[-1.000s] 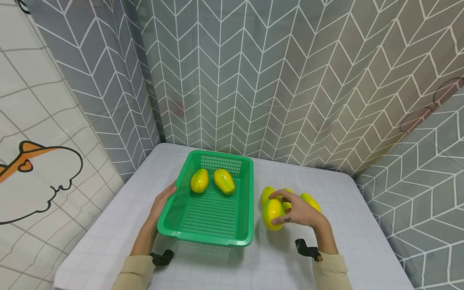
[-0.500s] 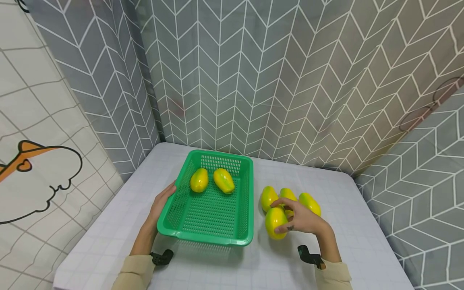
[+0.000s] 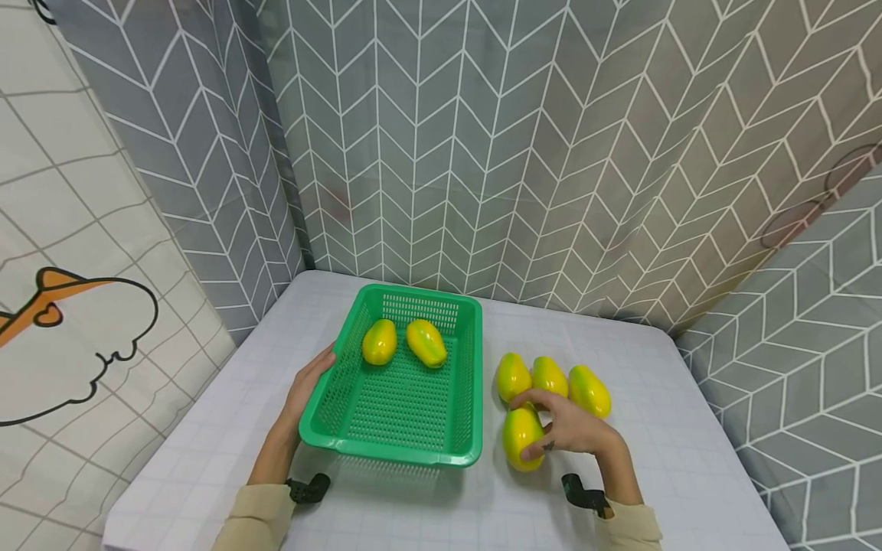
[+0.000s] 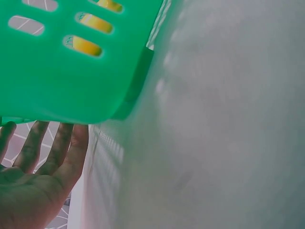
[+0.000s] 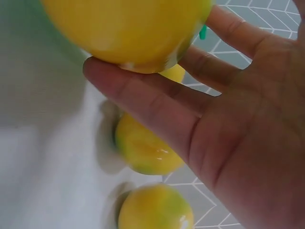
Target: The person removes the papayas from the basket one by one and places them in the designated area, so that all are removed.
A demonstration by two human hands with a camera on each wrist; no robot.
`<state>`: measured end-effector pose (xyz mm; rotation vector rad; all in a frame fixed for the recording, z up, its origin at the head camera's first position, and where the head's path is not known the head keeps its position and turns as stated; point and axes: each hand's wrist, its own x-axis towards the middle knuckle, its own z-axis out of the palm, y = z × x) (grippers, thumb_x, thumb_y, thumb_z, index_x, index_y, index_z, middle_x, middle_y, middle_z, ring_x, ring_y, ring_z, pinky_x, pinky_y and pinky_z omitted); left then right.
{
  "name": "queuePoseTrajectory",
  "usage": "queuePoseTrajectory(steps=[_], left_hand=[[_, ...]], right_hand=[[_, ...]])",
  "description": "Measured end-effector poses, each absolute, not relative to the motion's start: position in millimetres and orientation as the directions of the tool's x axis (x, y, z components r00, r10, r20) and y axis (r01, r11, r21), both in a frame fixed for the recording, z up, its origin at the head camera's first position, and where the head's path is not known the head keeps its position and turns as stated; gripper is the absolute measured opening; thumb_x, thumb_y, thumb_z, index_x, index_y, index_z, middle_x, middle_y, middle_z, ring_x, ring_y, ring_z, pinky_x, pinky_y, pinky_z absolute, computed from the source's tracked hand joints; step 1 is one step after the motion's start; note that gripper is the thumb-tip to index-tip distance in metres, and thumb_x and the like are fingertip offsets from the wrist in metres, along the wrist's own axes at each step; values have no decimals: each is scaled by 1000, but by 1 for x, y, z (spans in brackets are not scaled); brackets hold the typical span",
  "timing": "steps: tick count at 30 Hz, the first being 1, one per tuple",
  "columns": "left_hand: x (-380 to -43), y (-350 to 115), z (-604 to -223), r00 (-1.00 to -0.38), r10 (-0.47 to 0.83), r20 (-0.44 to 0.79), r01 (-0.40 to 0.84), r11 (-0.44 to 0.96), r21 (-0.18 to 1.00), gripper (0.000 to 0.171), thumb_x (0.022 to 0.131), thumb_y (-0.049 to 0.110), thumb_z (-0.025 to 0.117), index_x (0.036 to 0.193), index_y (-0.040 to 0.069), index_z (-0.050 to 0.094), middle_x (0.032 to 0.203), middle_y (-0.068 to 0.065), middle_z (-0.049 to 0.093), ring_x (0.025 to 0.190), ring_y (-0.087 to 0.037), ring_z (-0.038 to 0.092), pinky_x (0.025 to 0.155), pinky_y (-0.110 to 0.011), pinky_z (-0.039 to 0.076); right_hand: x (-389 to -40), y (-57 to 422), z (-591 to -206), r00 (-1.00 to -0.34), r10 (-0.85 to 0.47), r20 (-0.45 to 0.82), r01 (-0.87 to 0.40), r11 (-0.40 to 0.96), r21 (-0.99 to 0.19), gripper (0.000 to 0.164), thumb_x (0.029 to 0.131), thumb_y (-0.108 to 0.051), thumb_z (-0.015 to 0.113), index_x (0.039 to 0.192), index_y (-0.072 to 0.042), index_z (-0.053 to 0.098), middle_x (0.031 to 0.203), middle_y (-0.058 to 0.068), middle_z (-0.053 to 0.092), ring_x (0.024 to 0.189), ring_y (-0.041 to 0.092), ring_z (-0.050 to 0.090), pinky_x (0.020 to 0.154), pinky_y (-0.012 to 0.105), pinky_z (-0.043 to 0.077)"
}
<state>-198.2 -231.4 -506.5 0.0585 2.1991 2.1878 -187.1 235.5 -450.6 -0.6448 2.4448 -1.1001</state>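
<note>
My right hand (image 3: 575, 423) grips a glossy yellow-green mango (image 3: 521, 438) between thumb and fingers, right of the green basket (image 3: 472, 457). In the right wrist view, the mango (image 5: 128, 28) rests against the fingers, large at the top. My left hand (image 3: 305, 386) touches the basket's left side, its fingers fairly straight against the outer wall; the left wrist view shows those fingertips meeting the green plastic (image 4: 57, 90). Inside the basket, near its far end, lie two mangoes, one left (image 3: 379, 342) and one right (image 3: 426, 343).
Behind the right hand, three more mangoes stand in a row on the white table (image 3: 661, 459): left (image 3: 513, 377), middle (image 3: 550, 376) and right (image 3: 589, 391). A grey patterned curtain (image 3: 441, 153) hangs behind the table's far edge.
My right hand has drawn the gripped mango nearer the table's front, away from the other three, which now show more fully. The left hand and basket have stayed put.
</note>
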Motion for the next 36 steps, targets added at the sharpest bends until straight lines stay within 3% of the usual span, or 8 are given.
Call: queuePoseTrajectory(steps=[7,16,20,25,36], left_hand=[[-197,-231,-506,-998,60,4,4,2,1000,63,116,49,33,171,19,23,178,-5,24,160,-30,31,100,-9,48],[-197,-232,-507,-999,52,-5,-5,-1,1000,64,116,49,33,171,19,24,178,-4,24,163,-29,26,100,-5,46],[-198,-232,-507,-999,37,-21,-21,-4,1000,64,115,51,34,170,20,25,178,-3,25,161,-28,29,99,-6,47],[-198,-231,-507,-999,34,-31,-32,-15,999,64,115,50,35,170,19,25,177,-4,25,159,-27,32,100,-8,48],[-198,-231,-506,-999,42,-18,-19,-10,1000,64,115,50,34,170,20,24,178,-4,25,160,-27,31,100,-8,48]], right_hand=[[-186,232,-454,-806,-568,-166,-259,591,-764,68,72,-21,97,130,-10,65,141,13,62,134,45,51,90,41,59],[-183,230,-456,-805,-561,-193,-261,627,-734,68,72,-21,98,131,-12,66,142,11,64,137,52,51,105,68,53],[-184,230,-456,-805,-561,-196,-258,627,-735,67,73,-21,98,131,-13,65,142,10,64,138,51,51,108,69,51],[-183,231,-454,-794,-577,-190,-266,611,-746,68,74,-20,97,132,-8,64,142,13,63,138,52,50,103,63,57],[-181,234,-450,-785,-596,-167,-278,581,-765,68,76,-21,96,133,-6,64,147,19,59,139,52,49,99,55,60]])
